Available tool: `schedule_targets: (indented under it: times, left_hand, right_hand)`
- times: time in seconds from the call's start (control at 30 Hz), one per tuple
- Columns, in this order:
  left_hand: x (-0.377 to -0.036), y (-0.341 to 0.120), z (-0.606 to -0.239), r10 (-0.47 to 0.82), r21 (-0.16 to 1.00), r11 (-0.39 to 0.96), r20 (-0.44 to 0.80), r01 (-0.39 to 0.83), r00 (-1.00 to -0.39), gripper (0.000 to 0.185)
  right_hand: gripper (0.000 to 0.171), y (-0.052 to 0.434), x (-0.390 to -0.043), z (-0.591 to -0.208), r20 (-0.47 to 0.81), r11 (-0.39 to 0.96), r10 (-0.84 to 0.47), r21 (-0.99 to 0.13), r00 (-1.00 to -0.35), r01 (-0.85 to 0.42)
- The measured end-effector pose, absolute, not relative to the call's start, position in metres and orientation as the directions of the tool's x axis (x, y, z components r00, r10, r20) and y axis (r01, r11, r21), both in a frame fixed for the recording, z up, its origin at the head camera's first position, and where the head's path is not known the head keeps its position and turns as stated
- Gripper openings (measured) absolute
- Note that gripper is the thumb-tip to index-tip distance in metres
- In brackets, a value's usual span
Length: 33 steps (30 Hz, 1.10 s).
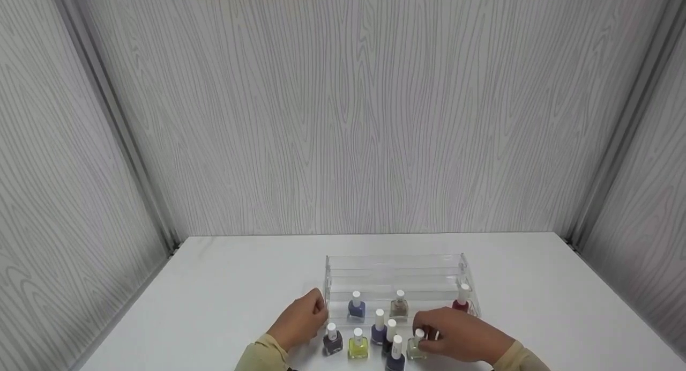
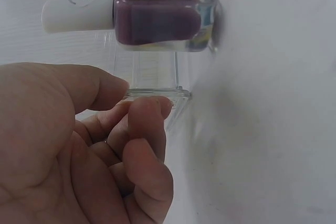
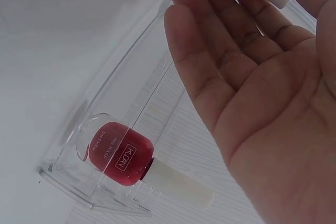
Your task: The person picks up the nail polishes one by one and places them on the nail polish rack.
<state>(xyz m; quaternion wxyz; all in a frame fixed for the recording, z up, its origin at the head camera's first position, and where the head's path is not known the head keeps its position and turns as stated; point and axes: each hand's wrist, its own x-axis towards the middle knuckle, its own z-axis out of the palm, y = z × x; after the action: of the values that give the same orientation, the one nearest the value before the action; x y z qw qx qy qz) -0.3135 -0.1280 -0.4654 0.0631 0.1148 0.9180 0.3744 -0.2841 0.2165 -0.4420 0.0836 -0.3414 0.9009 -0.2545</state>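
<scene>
A clear stepped display rack (image 1: 396, 265) lies on the white table. My left hand (image 1: 300, 320) is at its left side, thumb and forefinger pinching the rack's edge (image 2: 157, 92). Close to that hand stands a dark purple nail polish bottle (image 1: 333, 343). My right hand (image 1: 463, 333) holds a pale, nearly clear nail polish bottle (image 1: 415, 350) by its white cap, in front of the rack. On the rack's front step sit a blue bottle (image 1: 356, 309), a brownish bottle (image 1: 399, 308) and, at the right end, a red bottle (image 3: 122, 153).
Before the rack stand a yellow bottle (image 1: 358, 347), a blue-violet bottle (image 1: 378, 334), a dark bottle (image 1: 387, 346) partly hidden, and a navy bottle (image 1: 395, 362). Wood-grain panels (image 1: 343, 119) enclose the table (image 1: 241, 269) at the back and both sides.
</scene>
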Motion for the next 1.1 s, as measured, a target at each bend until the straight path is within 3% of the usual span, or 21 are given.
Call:
schedule_targets:
  times: [0.33, 0.87, 1.1]
  left_hand:
    - [-0.3153, -0.129, -0.4669, 0.275, 0.709, 0.681, -0.016, 0.183, -0.961, 0.012]
    - [-0.3127, -0.1292, -0.4666, 0.274, 0.709, 0.68, -0.013, 0.185, -0.962, 0.013]
    - [-0.3127, -0.1285, -0.4651, 0.27, 0.709, 0.683, -0.02, 0.177, -0.963, 0.013]
  right_hand:
    - [0.008, 0.2183, -0.2857, -0.4434, 0.056, 0.593, -0.701, -0.508, -0.711, -0.625]
    - [0.01, 0.2172, -0.2841, -0.444, 0.012, 0.61, -0.685, -0.536, -0.728, -0.583]
    - [0.009, 0.217, -0.2838, -0.4418, 0.054, 0.573, -0.696, -0.559, -0.716, -0.599]
